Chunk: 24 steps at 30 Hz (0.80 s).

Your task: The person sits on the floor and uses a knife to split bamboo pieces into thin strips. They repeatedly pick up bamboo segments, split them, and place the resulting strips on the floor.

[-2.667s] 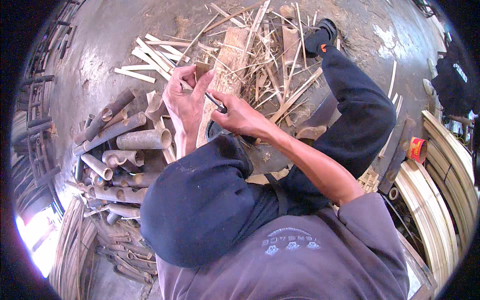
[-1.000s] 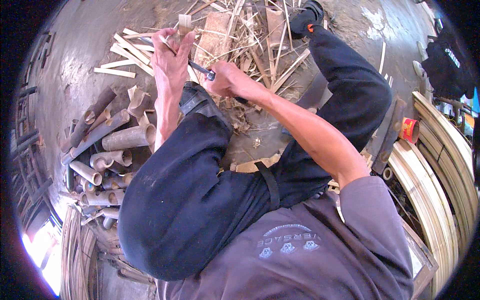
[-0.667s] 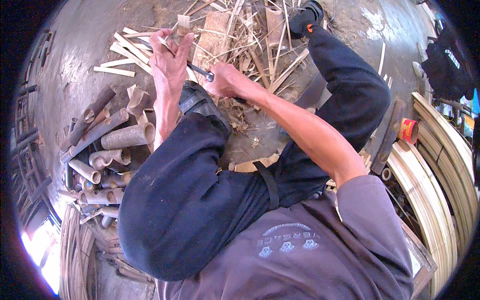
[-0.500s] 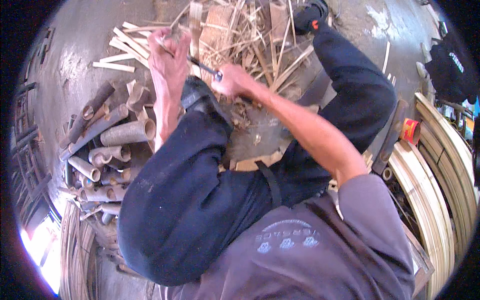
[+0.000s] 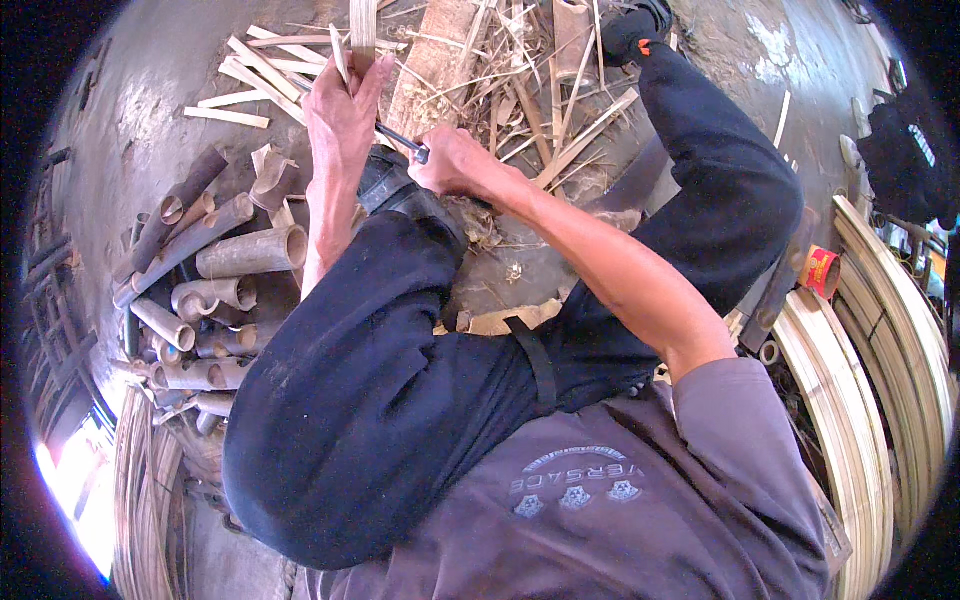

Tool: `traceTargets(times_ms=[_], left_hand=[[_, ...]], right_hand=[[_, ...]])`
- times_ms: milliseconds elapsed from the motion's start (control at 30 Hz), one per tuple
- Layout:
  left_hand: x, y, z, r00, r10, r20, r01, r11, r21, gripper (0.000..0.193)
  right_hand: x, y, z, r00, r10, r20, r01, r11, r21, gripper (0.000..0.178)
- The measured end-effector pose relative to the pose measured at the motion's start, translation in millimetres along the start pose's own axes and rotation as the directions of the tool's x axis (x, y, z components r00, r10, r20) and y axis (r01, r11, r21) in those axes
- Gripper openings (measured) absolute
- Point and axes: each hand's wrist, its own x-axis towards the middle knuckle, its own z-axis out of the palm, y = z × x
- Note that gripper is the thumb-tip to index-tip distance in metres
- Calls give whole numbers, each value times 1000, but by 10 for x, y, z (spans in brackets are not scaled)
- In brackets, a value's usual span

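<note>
Above a floor [image 5: 170,110] littered with split bamboo, as the head view looks down, both hands work close together, out past the bent left knee. Left hand [image 5: 338,115]: fingers pinched on a pale bamboo strip [image 5: 362,25], which stands up out of the grasp toward the upper edge; a narrower sliver [image 5: 339,52] rises beside it, leaning away to the left. Whether the two join lower down, cannot tell; the hand covers their bases. Right hand [image 5: 455,162]: fingers clenched in a fist around the end of a slim dark tool [image 5: 400,135], its shaft slanting up and left to pass out of sight at the left hand. Contact between tool and strip hidden. Just right of the left hand, a worn wooden board [image 5: 425,75] lies on the floor, with shavings [image 5: 505,100] heaped on and beside it. Left of the hands, loose pale strips [image 5: 265,80] lie fanned out and crossing; nearer the body, a stack of bamboo tubes [image 5: 255,252], several with open ends showing. Beyond the right knee, a red container [image 5: 820,272] sits near curved-looking bundles of long pale slats [image 5: 845,400]. Lower left, a sheaf of thin brownish strips [image 5: 147,500]. Black shoe [image 5: 637,28] of the outstretched right leg at the top, by the shavings.
</note>
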Motion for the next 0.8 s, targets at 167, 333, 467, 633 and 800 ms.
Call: traceTargets(times_ms=[167,333,467,633,800], left_hand=[[-10,35,65,995,89,-46,-90,996,-14,42],[-6,-31,20,999,-35,-30,34,999,-30,38],[-54,-275,161,995,-66,-78,53,985,-163,34],[-155,-327,108,980,-89,-176,57,982,-182,35],[-182,-380,206,970,-98,-225,39,967,-253,36]], right_hand=[[212,517,324,997,41,71,-34,995,-93,33],[199,554,379,994,15,108,-8,998,-60,36],[140,461,362,995,59,85,-55,997,-53,34],[-23,332,285,997,68,27,-65,993,-96,30],[57,428,319,998,42,37,-36,985,-169,29]])
